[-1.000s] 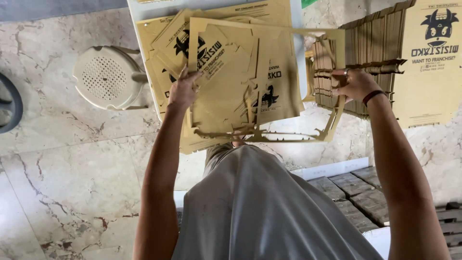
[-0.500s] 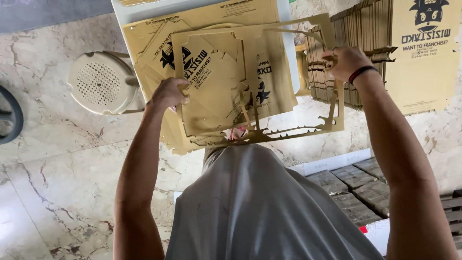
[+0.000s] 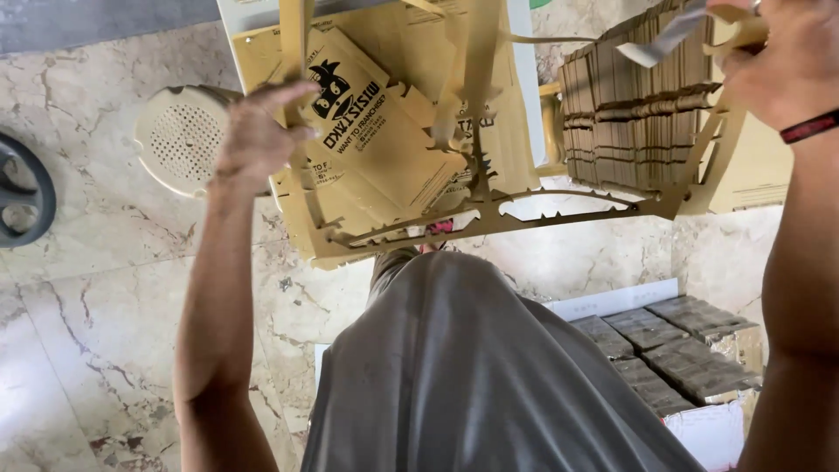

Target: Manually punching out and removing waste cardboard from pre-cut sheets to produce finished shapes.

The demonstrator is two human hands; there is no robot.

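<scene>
Overhead, both hands' fingers (image 3: 293, 96) clamp the die-cut cardboard frame (image 3: 489, 218), left hand (image 3: 258, 135) and right hand (image 3: 773, 61) at opposite edges.

The left hand (image 3: 258, 135) and right hand (image 3: 773, 57) are gripping opposite sides of a die-cut cardboard frame (image 3: 524, 210), with a printed flat carton (image 3: 376, 131) lying just beside the left hand and a stack of flat cartons (image 3: 629, 122) standing near the right hand.

open marble floor (image 3: 105, 288) left, stool (image 3: 179, 140) ahead, stacked cardboard (image 3: 638, 122) right
</scene>
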